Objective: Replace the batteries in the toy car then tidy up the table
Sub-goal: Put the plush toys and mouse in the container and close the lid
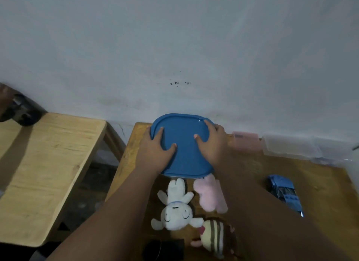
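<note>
A blue lid (pixel 183 154) lies at the far edge of the wooden table (pixel 320 175), against the wall. My left hand (pixel 155 146) rests flat on its left side, thumb on top and fingers curled over the left rim. My right hand (pixel 212 144) presses on its right side, fingers over the far right rim. What lies under the lid is hidden. The blue toy car (pixel 284 192) stands on the table at the right, apart from both hands.
A white plush rabbit (pixel 175 208), a pink plush (pixel 209 194) and a striped plush (pixel 213 237) lie near the table's front. A pink box (pixel 245 141) and clear plastic boxes (pixel 291 146) stand by the wall. A lighter wooden bench (pixel 44 163) is at left, across a gap.
</note>
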